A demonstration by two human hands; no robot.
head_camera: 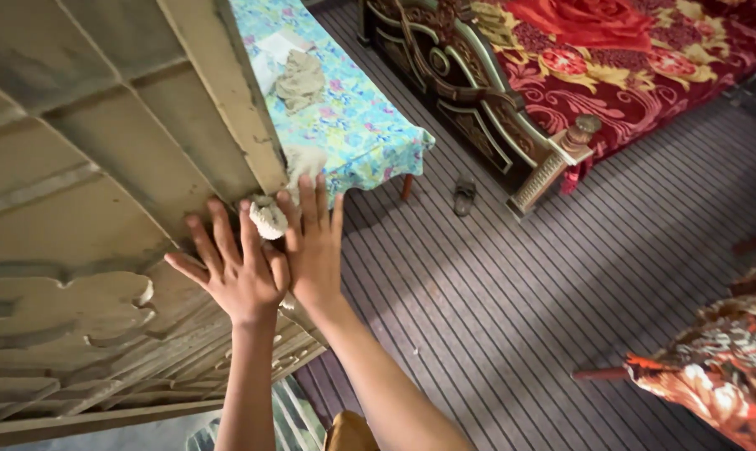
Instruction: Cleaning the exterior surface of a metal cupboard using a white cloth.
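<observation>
Striped floor (512, 292), floral-cloth surface (353, 117) behind. I see left hand (236, 271) flat, fingers spread on carved door (102, 209); right hand (311, 246) open, pressing whitish rag (268, 217) against its edge.

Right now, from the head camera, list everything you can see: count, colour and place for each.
Carved wooden door panel: one, dusty tan, left.
Crumpled cleaning cloth: one, off-white, pressed to the door's edge between the hands.
Table with floral cover: one, turquoise, top centre.
Rumpled rag: one, beige, on that table.
Carved bed frame: one, dark brown, top right.
Rose-patterned blanket: one, red, on the bed.
Sandal: one, dark, floor by the bed.
Striped floor mat: one, grey, centre.
Left hand: flat on door.
Right hand: beside cloth.
</observation>
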